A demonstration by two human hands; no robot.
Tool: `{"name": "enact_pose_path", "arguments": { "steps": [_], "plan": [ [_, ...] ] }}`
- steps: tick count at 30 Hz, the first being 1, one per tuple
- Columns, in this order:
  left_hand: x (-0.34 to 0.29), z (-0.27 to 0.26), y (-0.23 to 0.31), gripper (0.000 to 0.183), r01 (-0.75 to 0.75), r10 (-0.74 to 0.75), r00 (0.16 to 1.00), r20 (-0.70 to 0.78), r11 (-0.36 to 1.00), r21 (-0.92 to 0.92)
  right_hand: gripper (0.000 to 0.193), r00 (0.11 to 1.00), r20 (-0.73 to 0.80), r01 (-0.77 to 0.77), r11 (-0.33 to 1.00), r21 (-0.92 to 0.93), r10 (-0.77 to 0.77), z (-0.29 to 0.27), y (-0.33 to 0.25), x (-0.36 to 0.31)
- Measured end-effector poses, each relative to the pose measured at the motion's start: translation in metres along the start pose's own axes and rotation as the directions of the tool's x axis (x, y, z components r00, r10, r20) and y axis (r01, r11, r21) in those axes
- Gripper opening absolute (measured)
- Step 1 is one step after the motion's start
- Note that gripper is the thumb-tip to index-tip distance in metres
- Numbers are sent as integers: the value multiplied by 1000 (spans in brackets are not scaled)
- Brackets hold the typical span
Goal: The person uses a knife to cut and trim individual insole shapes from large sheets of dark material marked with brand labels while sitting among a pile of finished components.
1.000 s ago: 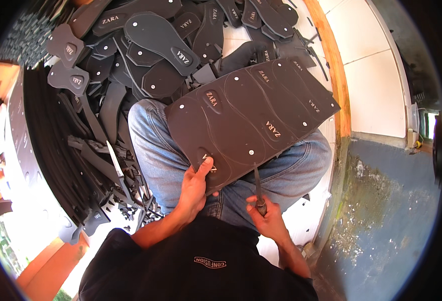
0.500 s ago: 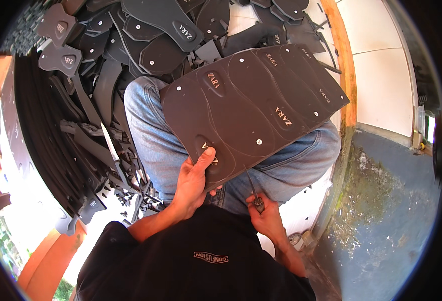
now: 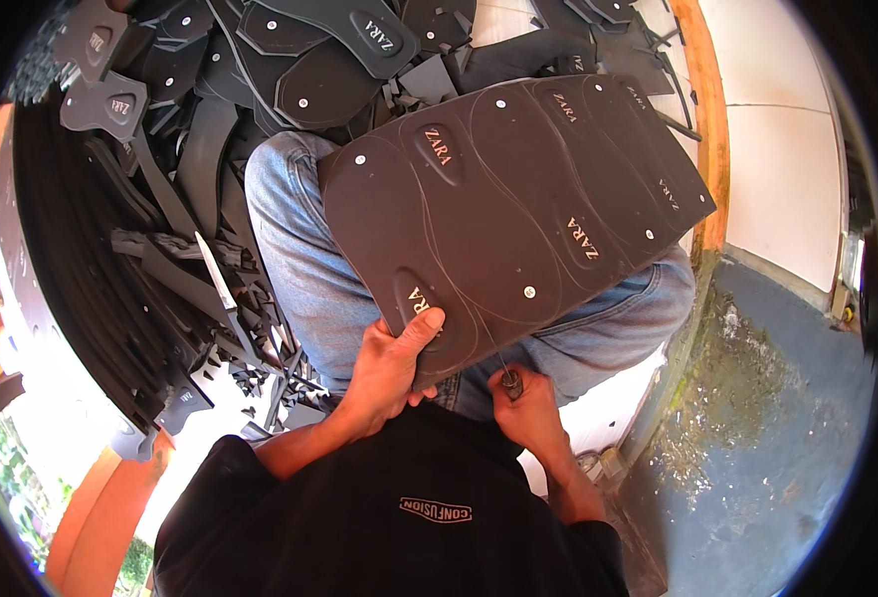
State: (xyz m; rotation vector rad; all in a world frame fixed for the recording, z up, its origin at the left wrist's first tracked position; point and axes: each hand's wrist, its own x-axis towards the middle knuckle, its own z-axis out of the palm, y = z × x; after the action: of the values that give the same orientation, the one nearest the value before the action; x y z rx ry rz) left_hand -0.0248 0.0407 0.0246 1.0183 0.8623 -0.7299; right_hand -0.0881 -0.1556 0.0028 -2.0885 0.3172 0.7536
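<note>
Across my raised knees lies a dark brown sole sheet (image 3: 503, 214), marked with curved outlines, raised ovals and small pale dots. My left hand (image 3: 387, 368) grips its near left corner, thumb on top and fingers underneath. My right hand (image 3: 530, 408) is closed around the dark handle of a thin-bladed knife (image 3: 510, 379). The slim blade points away from me and meets the sheet's near edge; its tip is hard to make out. The sheet looks whole, tilted with its far right corner away from me.
Cut sole pieces (image 3: 329, 99) and black scraps are heaped beyond my knees. To the left stands a long row of stacked dark sheets (image 3: 86, 269). A second pointed blade (image 3: 216, 271) lies among scraps there. A wooden edge (image 3: 709, 129) borders a grey floor (image 3: 767, 428) at right.
The knife and right hand have moved slightly up to the sheet, with the blade now at its near edge. The view has shifted a little; the left hand keeps its grip.
</note>
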Motion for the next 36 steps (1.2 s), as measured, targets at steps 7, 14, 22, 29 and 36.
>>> {"name": "enact_pose_path", "arguments": {
  "steps": [7,14,22,29,36],
  "plan": [
    [1,0,2,36,9,-9,1000,16,1000,-3,11,999,25,-24,996,-81,26,0,-13,22],
    [0,-5,4,37,50,-51,998,45,999,8,17,998,27,64,992,-111,-61,10,-14,40],
    [1,-2,2,38,27,-24,998,57,997,-65,27,988,37,152,985,-77,-149,27,-35,57],
    [2,10,6,38,41,-32,996,88,993,-107,29,973,-97,217,972,90,-209,42,-43,64],
    [10,14,4,38,27,-17,997,81,992,-120,28,965,-183,223,951,214,-185,57,-34,80]
  ]
}}
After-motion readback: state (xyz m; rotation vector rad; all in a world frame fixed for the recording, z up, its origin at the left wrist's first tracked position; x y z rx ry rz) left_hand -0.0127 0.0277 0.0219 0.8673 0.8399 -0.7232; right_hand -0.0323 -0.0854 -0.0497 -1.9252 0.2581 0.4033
